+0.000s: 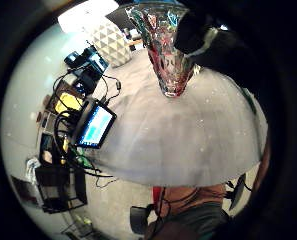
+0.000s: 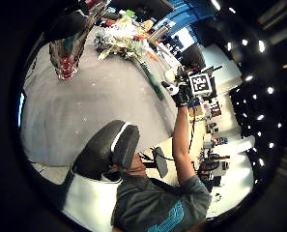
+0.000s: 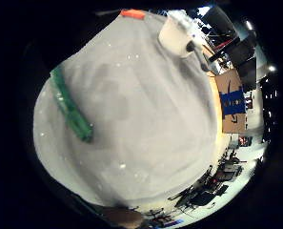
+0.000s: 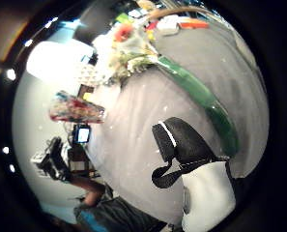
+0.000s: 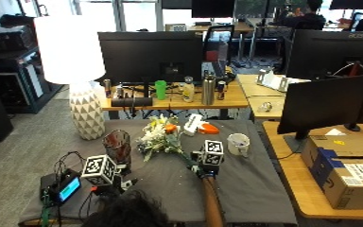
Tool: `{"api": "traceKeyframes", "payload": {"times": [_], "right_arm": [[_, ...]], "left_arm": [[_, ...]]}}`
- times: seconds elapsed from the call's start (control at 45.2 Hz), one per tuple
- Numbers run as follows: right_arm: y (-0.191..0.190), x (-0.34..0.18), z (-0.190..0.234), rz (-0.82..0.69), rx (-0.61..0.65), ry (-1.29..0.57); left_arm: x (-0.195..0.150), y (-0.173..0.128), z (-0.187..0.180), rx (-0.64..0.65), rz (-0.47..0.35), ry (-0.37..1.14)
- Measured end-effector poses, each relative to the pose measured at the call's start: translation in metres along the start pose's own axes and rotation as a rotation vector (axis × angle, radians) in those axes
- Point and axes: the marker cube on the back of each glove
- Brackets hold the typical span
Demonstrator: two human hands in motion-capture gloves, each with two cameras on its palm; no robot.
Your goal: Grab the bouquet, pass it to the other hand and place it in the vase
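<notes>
The bouquet [image 5: 159, 135] lies on the grey tablecloth [image 5: 244, 189], flowers toward the back, its green wrapped stem [image 3: 72, 112] pointing at me. My right hand [image 5: 205, 171] hovers just above the stem's end with relaxed fingers, holding nothing; its thumb [image 4: 174, 140] shows apart from the stem [image 4: 201, 99]. The dark patterned glass vase [image 5: 116, 145] stands upright to the left of the flowers. My left hand [image 5: 112, 187] sits low beside the vase [image 1: 165, 55], empty, largely hidden by my head.
A white mug [image 5: 237, 144] stands right of the bouquet. A white and orange object [image 5: 199, 126] lies behind the flowers. A small lit screen [image 5: 67, 188] with cables sits at the table's left edge, and a white lamp [image 5: 81, 71] stands at the back left.
</notes>
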Motion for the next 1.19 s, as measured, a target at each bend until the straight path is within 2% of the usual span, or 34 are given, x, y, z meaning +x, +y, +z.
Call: {"api": "traceKeyframes", "payload": {"times": [0.111,0.221,0.376,0.443,0.642,0.775,0.885,0.996,1.084,1.195], "right_arm": [[-0.007,0.004,0.019,0.05,-0.089,0.075],[-0.01,-0.002,0.038,0.037,-0.194,0.032],[-0.006,-0.004,0.049,0.102,-0.305,0.001],[-0.011,-0.007,0.049,0.077,-0.265,-0.015],[-0.009,-0.012,0.041,0.076,-0.248,-0.043],[-0.012,-0.016,0.033,0.095,-0.135,-0.041],[-0.013,-0.015,0.035,0.136,-0.102,-0.02],[-0.027,-0.011,0.036,0.125,0.024,0.003],[-0.022,-0.017,0.032,0.113,-0.006,-0.068],[-0.026,-0.024,0.022,0.091,0.052,-0.139]], "left_arm": [[-0.005,-0.002,0.006,-0.01,-0.002,0.004],[-0.012,-0.004,0.012,-0.016,-0.01,0.008],[-0.015,-0.002,0.015,-0.037,-0.027,0.015],[-0.015,-0.002,0.017,-0.042,-0.028,0.023],[-0.018,-0.002,0.021,-0.061,-0.03,0.029],[-0.02,-0.003,0.02,-0.042,-0.028,0.038],[-0.022,-0.003,0.019,-0.035,-0.029,0.05],[-0.024,-0.003,0.018,-0.032,-0.039,0.059],[-0.025,-0.006,0.016,-0.026,-0.038,0.064],[-0.024,-0.012,0.01,-0.016,-0.029,0.076]]}}
